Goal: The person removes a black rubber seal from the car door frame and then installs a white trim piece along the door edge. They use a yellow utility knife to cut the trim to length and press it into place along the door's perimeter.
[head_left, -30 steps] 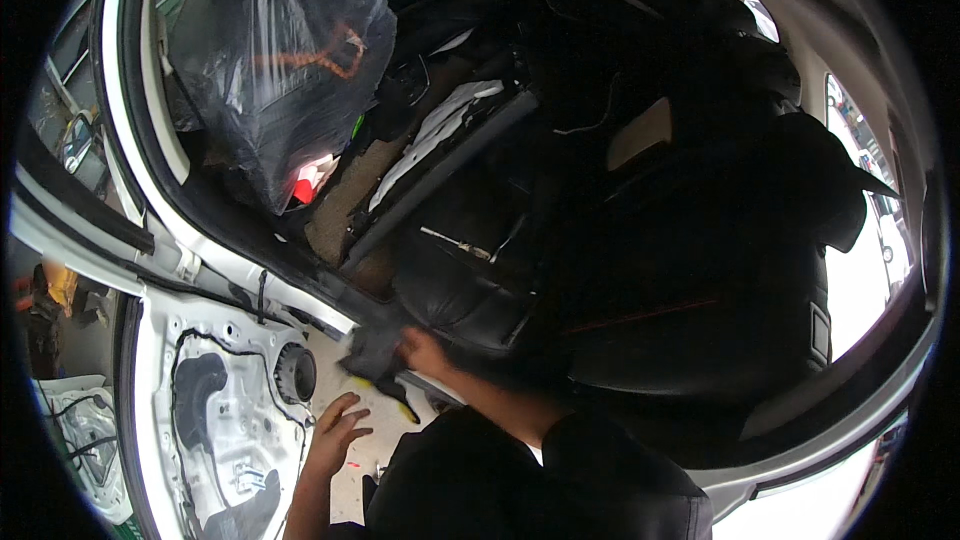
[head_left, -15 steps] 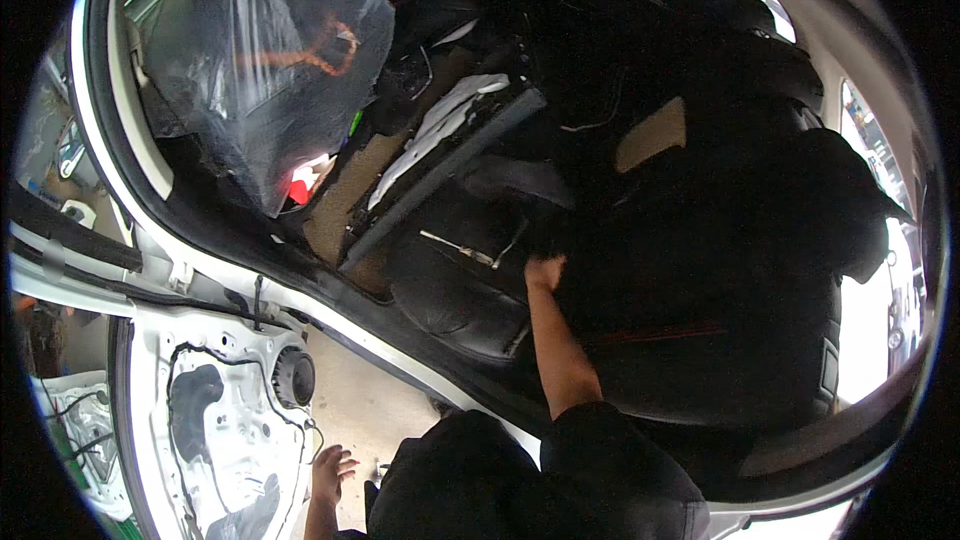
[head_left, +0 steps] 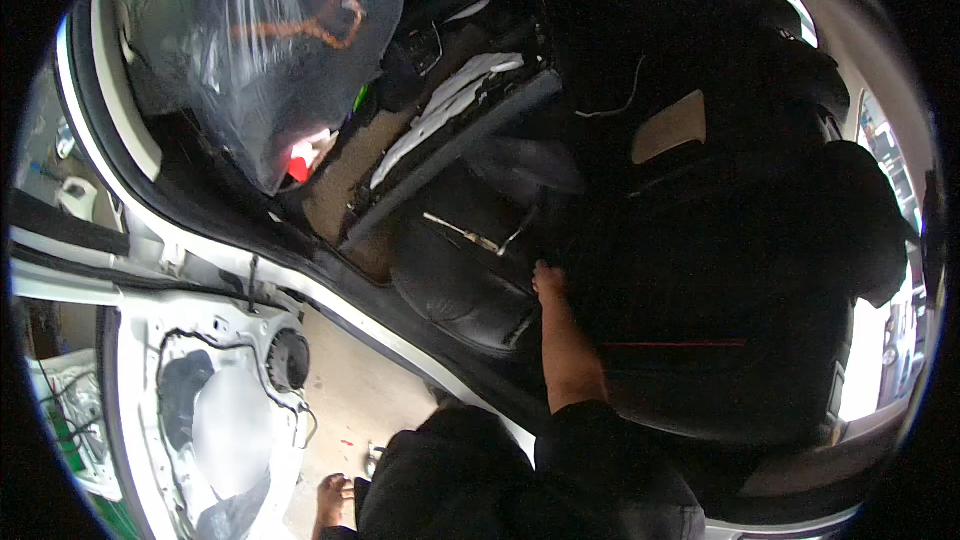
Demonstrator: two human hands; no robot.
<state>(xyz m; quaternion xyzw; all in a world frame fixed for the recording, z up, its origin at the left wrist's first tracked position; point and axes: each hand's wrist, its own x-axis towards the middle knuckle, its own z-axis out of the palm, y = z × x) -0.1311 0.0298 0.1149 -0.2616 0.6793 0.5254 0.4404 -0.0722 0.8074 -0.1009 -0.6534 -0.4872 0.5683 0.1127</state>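
My right arm reaches into a car's dark interior. My right hand is at the edge of a black padded seat part, its fingers curled in; whatever they may hold is lost in the dark. Just beyond it, a slim pale rod-like piece with a metal middle lies across the black padding. My left hand hangs low beside my dark clothing, above the floor outside the car. Its fingers are loosely bent and partly apart, with nothing seen in them.
A clear plastic sheet with an orange cord-like shape covers the front left. A grey trim bar slants across beside white material. At left stands the open white door with its inner metal bare and a black round speaker.
My right hand has drawn slightly back toward me, its fingers now more visible. My left hand has dropped lower and closer to my body. The view has shifted a little.
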